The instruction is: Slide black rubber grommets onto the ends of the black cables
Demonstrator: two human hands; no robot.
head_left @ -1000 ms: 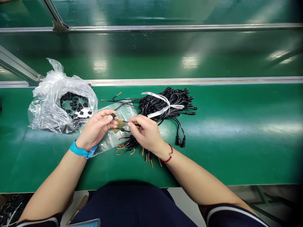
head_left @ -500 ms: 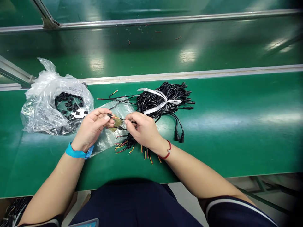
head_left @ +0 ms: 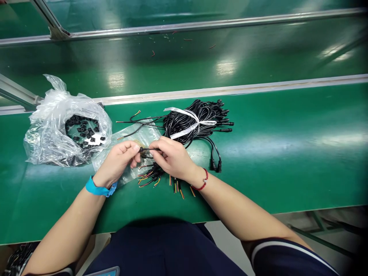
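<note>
My left hand point(head_left: 123, 157) pinches a small black plastic part point(head_left: 141, 149) that sits around the end of a black cable point(head_left: 147, 149). My right hand point(head_left: 169, 153) grips that same cable a short way to the right, its fingers closed. Just below, more cable ends point(head_left: 156, 172) with black parts and stripped red, yellow and black wires lie on the green bench. Behind my right hand rests a coiled bundle of black cables point(head_left: 184, 122), tied with a white strip. A clear flat plastic bag point(head_left: 126, 172) lies under my hands.
At the left stands a clear plastic bag point(head_left: 43, 134), open, with many small black parts point(head_left: 86, 130) inside. A metal rail point(head_left: 201, 90) runs along the bench's back, with an upright point(head_left: 17, 92) at left. Wire scraps lie on the far surface.
My left hand has moved right, toward my right hand, and the black part is now on the cable. The coloured wires seen between the hands before are out of sight.
</note>
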